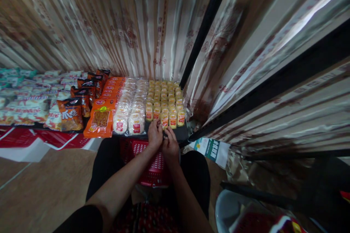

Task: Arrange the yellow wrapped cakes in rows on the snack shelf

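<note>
Small yellow snack packets (172, 118) with red and white labels stand in close rows at the right end of the dark shelf. At the front row, both hands are close together around one yellow snack packet (164, 119). My left hand (155, 133) has its fingers bent in at the packet's lower left side. My right hand (170, 145) reaches its bottom edge with thumb and fingers drawn together. Beside them on the left lie clear packs of round white snacks (136, 123), also with red labels.
Orange packs of brown sticks (101, 118), orange-black bags (70, 114) and white bags (30, 107) line the shelf leftward. A red plastic basket (155, 178) sits between my knees. Pleated curtain (142, 25) and a black pole (203, 32) stand behind. A pale tub (222, 211) is lower right.
</note>
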Tool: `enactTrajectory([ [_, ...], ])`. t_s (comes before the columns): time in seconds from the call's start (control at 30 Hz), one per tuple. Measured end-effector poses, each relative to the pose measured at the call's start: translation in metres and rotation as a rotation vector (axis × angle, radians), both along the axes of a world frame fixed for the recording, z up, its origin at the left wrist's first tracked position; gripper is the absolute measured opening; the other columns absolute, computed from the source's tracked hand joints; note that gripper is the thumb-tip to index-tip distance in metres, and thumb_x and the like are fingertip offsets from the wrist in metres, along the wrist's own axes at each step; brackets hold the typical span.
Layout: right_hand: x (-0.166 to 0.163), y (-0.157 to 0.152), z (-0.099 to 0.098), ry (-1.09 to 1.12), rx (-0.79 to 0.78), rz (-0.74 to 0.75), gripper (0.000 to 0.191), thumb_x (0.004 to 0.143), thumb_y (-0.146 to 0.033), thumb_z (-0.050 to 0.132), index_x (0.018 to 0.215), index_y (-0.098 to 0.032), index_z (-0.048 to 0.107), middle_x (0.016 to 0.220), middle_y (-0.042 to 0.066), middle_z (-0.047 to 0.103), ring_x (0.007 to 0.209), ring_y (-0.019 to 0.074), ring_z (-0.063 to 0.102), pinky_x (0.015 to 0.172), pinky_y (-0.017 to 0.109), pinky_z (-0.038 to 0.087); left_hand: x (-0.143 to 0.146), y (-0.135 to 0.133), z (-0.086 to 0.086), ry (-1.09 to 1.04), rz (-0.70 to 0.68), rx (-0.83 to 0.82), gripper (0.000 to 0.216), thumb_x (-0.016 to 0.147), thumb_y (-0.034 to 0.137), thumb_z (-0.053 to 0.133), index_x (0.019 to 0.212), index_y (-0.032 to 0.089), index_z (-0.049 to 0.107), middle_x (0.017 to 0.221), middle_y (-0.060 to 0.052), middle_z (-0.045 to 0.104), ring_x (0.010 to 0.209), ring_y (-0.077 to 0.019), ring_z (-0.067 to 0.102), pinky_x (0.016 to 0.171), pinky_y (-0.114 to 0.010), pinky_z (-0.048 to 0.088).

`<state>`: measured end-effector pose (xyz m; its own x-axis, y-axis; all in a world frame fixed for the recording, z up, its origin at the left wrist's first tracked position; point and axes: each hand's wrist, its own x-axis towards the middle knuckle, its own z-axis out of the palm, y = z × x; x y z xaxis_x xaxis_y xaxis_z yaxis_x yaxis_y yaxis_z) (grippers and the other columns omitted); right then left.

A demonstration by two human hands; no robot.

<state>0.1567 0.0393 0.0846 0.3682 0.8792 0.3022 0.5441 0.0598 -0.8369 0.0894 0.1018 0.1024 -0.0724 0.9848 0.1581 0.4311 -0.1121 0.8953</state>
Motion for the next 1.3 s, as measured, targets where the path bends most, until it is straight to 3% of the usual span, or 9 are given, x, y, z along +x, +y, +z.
enactTrajectory([
  [0.23,0.011,0.003,0.009,-0.216,0.15,-0.133,0.04,0.087,-0.019,0.031,0.12,-0.015,0.054,0.129,0.015,0.052,0.122,0.0224,0.046,0.1,0.045,0.038,0.001,0.003,-0.006,0.041,-0.005,0.054,0.023,0.086,0.019,0.042,0.104,0.016,0.057,0.1,-0.009,0.062,0.096,-0.0188,0.058,0.089,-0.035,0.046],
  [0.37,0.021,0.013,0.004,-0.299,0.115,-0.123,0.042,0.088,-0.019,0.03,0.125,-0.014,0.05,0.134,0.016,0.047,0.125,0.0236,0.041,0.1,0.047,0.036,0.002,0.003,-0.01,0.046,-0.006,0.086,0.023,0.087,0.019,0.041,0.105,0.014,0.055,0.1,-0.01,0.061,0.096,-0.0192,0.057,0.09,-0.035,0.045],
  [0.57,0.025,0.016,-0.008,-0.291,0.081,-0.123,0.043,0.087,-0.021,0.03,0.125,-0.015,0.05,0.136,0.016,0.045,0.127,0.0247,0.039,0.101,0.049,0.035,0.003,0.002,-0.012,0.091,0.016,0.131,0.018,0.085,0.018,0.043,0.1,0.017,0.054,0.097,-0.008,0.059,0.097,-0.0196,0.054,0.089,-0.036,0.043],
  [0.93,0.023,0.016,-0.008,-0.297,0.108,-0.147,0.041,0.088,-0.021,0.032,0.123,-0.014,0.052,0.135,0.017,0.046,0.126,0.0239,0.04,0.099,0.047,0.036,0.002,-0.002,-0.014,0.085,0.027,0.207,0.01,0.085,0.021,0.047,0.093,0.018,0.052,0.097,-0.008,0.055,0.1,-0.0205,0.051,0.09,-0.036,0.042],
  [1.3,0.023,0.015,-0.006,-0.314,0.103,-0.158,0.04,0.089,-0.021,0.032,0.123,-0.014,0.052,0.134,0.015,0.047,0.124,0.0243,0.041,0.1,0.046,0.037,0.002,-0.008,-0.017,0.174,-0.086,0.238,0.017,0.081,0.017,0.05,0.098,0.017,0.055,0.099,-0.009,0.057,0.099,-0.0221,0.051,0.091,-0.039,0.042],
])
